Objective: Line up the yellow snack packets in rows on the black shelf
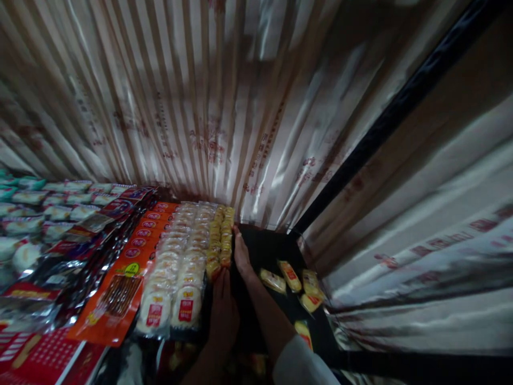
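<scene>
Two neat rows of small yellow wrapped snack cakes (pixel 221 238) stand on a black shelf, packed upright one behind another. My left hand (pixel 224 307) reaches in from below, its straight fingers touching the near end of these rows. Against their right side lies my right hand (pixel 242 252), flat with extended fingers. Loose snack cakes in yellow wrappers lie right of my right forearm, among them one with a red label (pixel 290 276). Directly left of the yellow rows are two rows of round white crackers (pixel 187 307) in clear packets.
Orange snack packets (pixel 116 305) overlap in a column further left, beside dark shiny packets (pixel 80 267) and several white and green packages (pixel 60 200). Pale printed curtain (pixel 216 107) hangs behind and to the right. A black pole (pixel 360 147) slants down to the back corner of the shelf (pixel 260 235).
</scene>
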The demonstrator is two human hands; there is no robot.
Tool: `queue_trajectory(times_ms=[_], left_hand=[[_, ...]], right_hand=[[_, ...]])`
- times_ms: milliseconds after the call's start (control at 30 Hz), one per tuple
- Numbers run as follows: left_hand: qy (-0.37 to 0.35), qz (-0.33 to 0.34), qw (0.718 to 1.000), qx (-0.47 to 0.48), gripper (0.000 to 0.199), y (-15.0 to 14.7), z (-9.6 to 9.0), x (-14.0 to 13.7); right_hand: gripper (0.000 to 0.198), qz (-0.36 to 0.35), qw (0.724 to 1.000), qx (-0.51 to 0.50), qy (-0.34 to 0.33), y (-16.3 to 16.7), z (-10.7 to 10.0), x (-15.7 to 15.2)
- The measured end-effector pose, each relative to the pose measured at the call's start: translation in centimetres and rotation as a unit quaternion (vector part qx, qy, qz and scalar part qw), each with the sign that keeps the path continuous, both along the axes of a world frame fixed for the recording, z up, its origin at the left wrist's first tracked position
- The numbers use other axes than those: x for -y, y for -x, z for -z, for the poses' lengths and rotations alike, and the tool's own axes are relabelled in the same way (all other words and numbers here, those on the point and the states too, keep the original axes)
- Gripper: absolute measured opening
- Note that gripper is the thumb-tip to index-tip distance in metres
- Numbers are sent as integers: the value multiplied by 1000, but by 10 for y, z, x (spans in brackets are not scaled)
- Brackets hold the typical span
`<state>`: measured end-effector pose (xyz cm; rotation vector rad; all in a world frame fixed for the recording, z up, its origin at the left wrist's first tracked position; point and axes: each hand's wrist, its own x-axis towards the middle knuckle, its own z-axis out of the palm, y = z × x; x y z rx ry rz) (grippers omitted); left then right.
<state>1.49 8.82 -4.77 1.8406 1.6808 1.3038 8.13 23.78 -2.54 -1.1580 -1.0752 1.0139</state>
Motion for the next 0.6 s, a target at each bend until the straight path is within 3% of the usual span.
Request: queue_trajectory(times_ms=[333,600], left_hand=[[13,3,1000,2,66,0,-3,0],[12,5,1000,-5,64,1,-3,-1]], right_hand=[[59,-25,1000,8,8,1,3,-4],[64,32,999,-10,-8,-9,3,-24]])
